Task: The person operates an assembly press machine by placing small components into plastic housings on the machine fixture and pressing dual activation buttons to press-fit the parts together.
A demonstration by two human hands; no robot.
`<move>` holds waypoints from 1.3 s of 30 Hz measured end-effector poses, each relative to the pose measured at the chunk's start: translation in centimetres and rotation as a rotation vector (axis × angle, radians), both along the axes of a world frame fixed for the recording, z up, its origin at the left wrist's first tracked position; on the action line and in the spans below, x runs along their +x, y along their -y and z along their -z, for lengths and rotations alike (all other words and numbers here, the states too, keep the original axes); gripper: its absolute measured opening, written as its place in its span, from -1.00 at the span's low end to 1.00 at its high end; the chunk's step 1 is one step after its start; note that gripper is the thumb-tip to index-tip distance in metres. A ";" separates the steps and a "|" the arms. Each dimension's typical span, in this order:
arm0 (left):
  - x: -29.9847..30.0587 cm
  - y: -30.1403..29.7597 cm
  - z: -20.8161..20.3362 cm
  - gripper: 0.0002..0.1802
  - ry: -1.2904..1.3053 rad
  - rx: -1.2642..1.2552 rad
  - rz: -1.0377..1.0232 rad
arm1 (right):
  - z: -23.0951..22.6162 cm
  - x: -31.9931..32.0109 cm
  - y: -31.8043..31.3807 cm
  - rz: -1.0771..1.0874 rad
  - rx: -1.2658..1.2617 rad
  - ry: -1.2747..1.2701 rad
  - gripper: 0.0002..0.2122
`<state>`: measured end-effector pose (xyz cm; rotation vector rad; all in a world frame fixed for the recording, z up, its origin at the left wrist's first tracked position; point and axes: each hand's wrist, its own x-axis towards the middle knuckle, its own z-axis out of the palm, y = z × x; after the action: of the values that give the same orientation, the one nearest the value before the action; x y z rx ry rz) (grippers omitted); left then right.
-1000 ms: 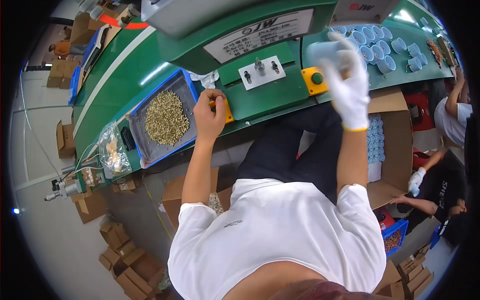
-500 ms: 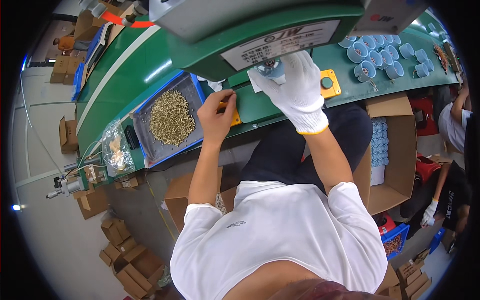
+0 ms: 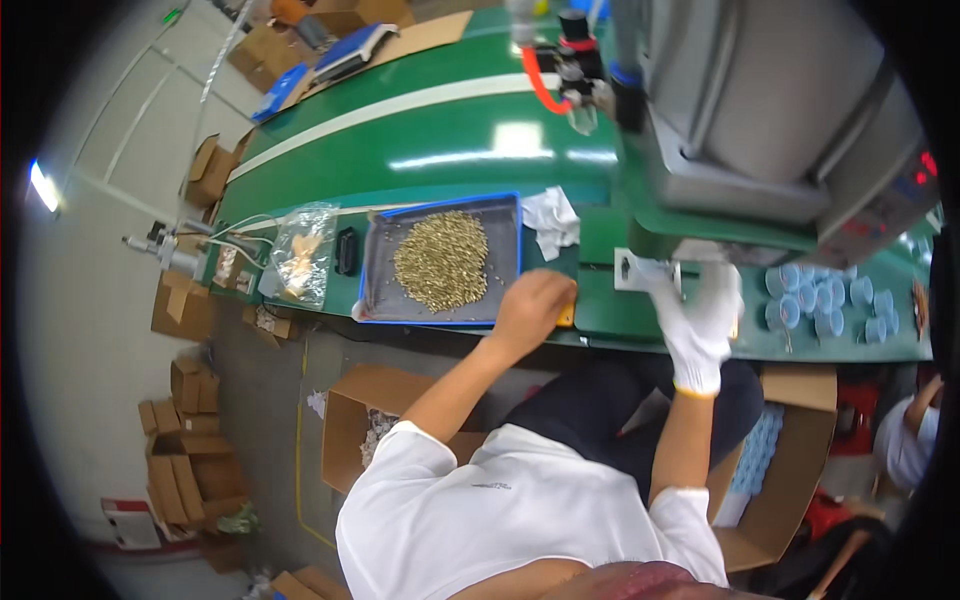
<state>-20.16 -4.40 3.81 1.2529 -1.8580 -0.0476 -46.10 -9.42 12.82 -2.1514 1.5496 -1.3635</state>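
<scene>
My bare left hand is closed, its fingers curled in at the yellow button box on the bench edge. Whatever those fingers may hold is hidden. My right hand, in a white knitted glove, reaches under the green and grey press. Its fingers close round a pale blue cup, partly covered by the glove and blurred. Beneath the cup lies a whitish plate. Left of my left hand sits a blue-rimmed tray with a heap of small brass-coloured pieces.
A crumpled white cloth lies behind my left hand. Several light blue cups stand at the right on the green bench. A plastic bag is at the left. Open cartons stand below the bench edge.
The view has swung left, so bench and tray appear further right. My left fingers, apart before, are now curled at the button box. My right hand stays under the press with the cup.
</scene>
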 end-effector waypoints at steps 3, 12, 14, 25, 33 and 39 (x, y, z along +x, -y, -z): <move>1.0 -3.6 0.7 -0.83 0.021 -0.040 -0.018 | 5.5 -6.7 -1.6 0.038 -0.476 0.022 -0.80; 2.3 -3.4 -0.6 -0.83 0.249 -0.131 -0.046 | 5.2 -9.5 1.1 -0.262 -0.229 -0.326 -0.86; 2.1 -2.0 -0.8 -0.91 0.185 -0.127 -0.001 | 9.6 -11.4 1.9 -0.183 -0.207 -0.043 -0.83; 1.5 3.1 1.4 -0.75 -0.068 0.314 -0.083 | 11.1 -10.5 2.9 -0.106 -0.047 0.049 -0.72; -1.5 2.9 0.7 -0.77 -0.225 0.262 -0.049 | 10.9 -12.4 1.5 -0.079 0.011 0.119 -0.70; -0.9 2.2 0.4 -0.81 -0.231 0.234 -0.073 | 11.0 -11.6 1.6 -0.101 -0.050 0.091 -0.73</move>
<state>-21.07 -6.60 3.42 1.4096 -1.6398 -0.3638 -57.72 -11.02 1.82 -2.1318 1.3689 -1.4600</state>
